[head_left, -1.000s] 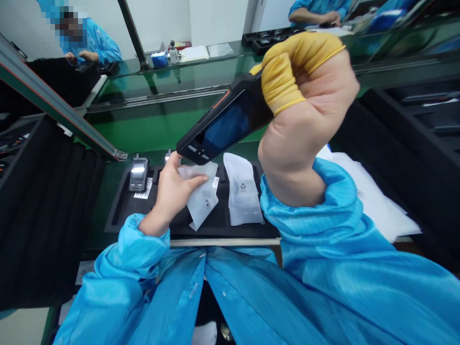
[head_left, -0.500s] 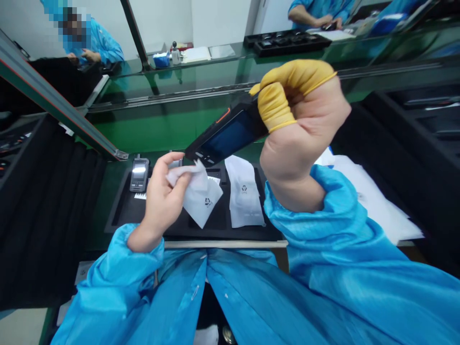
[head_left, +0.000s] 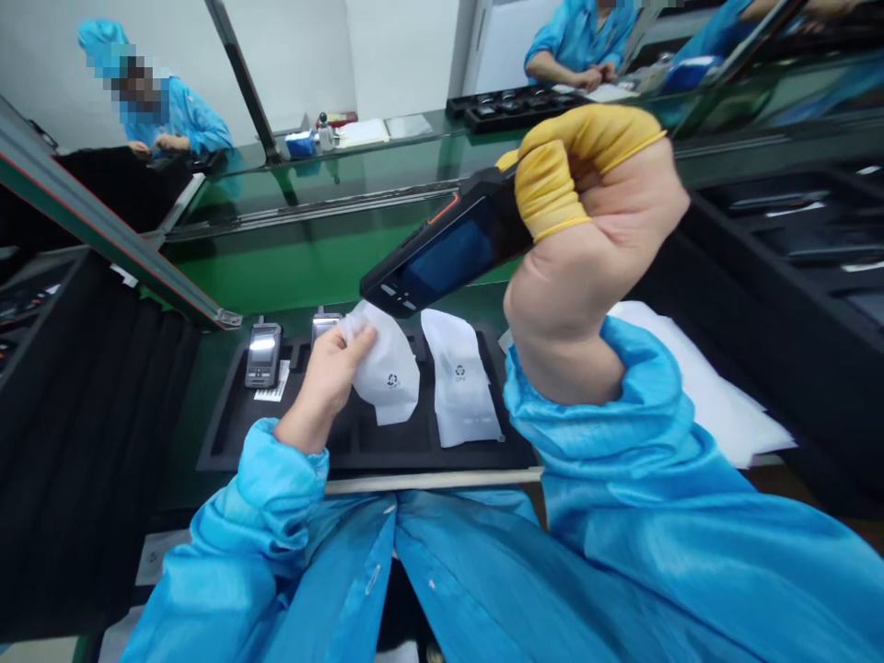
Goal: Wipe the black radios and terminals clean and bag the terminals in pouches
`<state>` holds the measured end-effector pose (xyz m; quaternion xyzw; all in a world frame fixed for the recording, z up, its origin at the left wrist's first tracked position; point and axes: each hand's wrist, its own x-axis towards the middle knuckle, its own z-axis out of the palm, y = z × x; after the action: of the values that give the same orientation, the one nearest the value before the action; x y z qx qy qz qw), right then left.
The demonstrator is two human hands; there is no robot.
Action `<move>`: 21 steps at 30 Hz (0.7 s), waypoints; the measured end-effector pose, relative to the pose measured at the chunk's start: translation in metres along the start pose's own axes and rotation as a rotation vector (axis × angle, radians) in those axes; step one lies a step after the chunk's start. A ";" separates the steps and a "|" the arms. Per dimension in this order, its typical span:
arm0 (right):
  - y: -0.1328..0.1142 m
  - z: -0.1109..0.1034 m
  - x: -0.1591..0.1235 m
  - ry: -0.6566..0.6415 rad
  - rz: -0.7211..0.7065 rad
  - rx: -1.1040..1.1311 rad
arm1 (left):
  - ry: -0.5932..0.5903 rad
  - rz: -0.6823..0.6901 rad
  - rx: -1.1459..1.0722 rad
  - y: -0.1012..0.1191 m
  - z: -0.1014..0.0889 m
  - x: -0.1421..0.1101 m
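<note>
My right hand [head_left: 587, 239], with yellow finger cots, is closed round a black handheld device [head_left: 442, 253] with an orange trim, held raised and tilted down to the left. Just below its lower end, my left hand [head_left: 326, 378] pinches the top of a white foam pouch [head_left: 387, 368] with a recycling mark, over a black tray [head_left: 276, 442]. A second white pouch [head_left: 461, 391] lies flat on the tray to the right.
Two more handheld devices [head_left: 263, 354] stand at the tray's back left, with a barcode label beside them. A stack of white sheets [head_left: 704, 387] lies to the right. Black trays flank both sides. Other people in blue coats work beyond the green conveyor [head_left: 331, 249].
My left hand has turned the pouch upright and shifted its grip to the top edge. My right hand with the device dipped toward the pouch, then rose slightly again.
</note>
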<state>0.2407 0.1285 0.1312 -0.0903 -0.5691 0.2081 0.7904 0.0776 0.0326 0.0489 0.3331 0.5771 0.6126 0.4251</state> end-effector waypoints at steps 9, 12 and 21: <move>-0.015 0.009 -0.002 0.028 0.045 0.035 | -0.034 0.123 0.240 0.005 0.017 -0.012; -0.013 0.008 -0.004 0.026 0.062 -0.010 | -0.076 0.107 0.242 0.010 0.013 -0.019; -0.002 -0.010 -0.001 -0.087 0.144 -0.097 | -0.100 0.035 0.234 0.023 0.006 -0.027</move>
<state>0.2504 0.1277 0.1274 -0.1602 -0.6042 0.2403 0.7427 0.0915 0.0115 0.0748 0.4208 0.6167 0.5311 0.4007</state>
